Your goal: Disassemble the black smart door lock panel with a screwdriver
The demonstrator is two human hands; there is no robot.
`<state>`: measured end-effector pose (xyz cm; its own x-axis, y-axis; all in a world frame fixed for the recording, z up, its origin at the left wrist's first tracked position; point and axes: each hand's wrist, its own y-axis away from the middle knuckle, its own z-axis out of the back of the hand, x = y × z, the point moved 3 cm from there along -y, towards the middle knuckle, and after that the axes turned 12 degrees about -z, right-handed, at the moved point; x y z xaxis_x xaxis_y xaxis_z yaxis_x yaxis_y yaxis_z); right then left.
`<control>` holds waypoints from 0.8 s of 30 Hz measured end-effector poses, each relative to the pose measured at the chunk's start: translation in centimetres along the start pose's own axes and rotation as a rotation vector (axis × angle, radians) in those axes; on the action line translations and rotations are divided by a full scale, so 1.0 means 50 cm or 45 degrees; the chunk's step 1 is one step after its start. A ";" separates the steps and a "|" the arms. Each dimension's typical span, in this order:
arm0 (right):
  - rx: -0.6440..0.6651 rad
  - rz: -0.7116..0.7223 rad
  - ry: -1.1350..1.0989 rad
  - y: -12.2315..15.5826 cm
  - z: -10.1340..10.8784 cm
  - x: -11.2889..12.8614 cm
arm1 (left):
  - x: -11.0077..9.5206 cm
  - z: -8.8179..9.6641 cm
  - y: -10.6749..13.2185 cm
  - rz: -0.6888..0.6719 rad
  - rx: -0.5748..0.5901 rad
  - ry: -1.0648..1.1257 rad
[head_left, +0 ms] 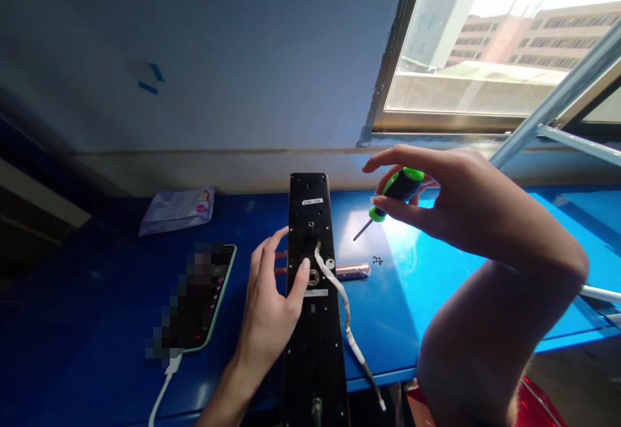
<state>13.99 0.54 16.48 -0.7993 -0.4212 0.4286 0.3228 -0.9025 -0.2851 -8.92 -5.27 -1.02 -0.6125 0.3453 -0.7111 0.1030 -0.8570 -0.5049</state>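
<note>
A long black door lock panel [315,336] lies back side up on the blue table, its lower end reaching past the front edge. My left hand [272,310] grips it across the middle, thumb on the back face and fingers round the left side. From its centre a white wrapped cable [347,317] runs down to the right. A copper-coloured lever handle [355,271] juts out from under its right side. My right hand [456,184] holds a green and black screwdriver [402,186], tip tilted down-left, apart from the panel. Several small black screws [377,260] lie below the tip.
A phone [198,297] with a white charging cable [162,385] lies on the blue table [111,297] at left. Behind it is a pale purple packet [178,210]. The wall stands at the back, with a window [460,77] and a metal ladder-like frame [557,100] at right.
</note>
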 end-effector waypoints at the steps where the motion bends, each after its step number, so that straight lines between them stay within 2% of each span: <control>1: -0.006 0.018 0.003 0.000 -0.002 0.006 | 0.006 -0.004 0.010 0.056 0.045 0.082; 3: -0.013 0.042 0.003 -0.001 -0.006 0.018 | 0.013 -0.010 0.024 0.122 0.099 0.266; 6: -0.033 0.063 0.009 -0.003 -0.012 0.037 | 0.018 -0.011 0.039 0.178 0.093 0.471; 11: -0.049 0.044 0.043 -0.012 -0.033 0.044 | 0.022 -0.014 0.064 0.264 0.034 0.609; 14: -0.155 0.066 0.077 -0.014 -0.048 0.033 | 0.020 -0.020 0.075 0.365 -0.039 0.656; 18: -0.250 0.083 0.067 -0.003 -0.072 0.021 | 0.017 -0.025 0.073 0.443 -0.145 0.718; 24: -0.304 0.090 -0.035 0.027 -0.122 0.013 | 0.034 -0.020 0.045 0.430 -0.177 0.763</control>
<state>10.80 -0.39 11.13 -0.7639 -0.4879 0.4225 0.2459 -0.8253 -0.5084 -8.93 -6.21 -3.87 0.0043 0.2543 -0.9671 0.3352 -0.9116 -0.2382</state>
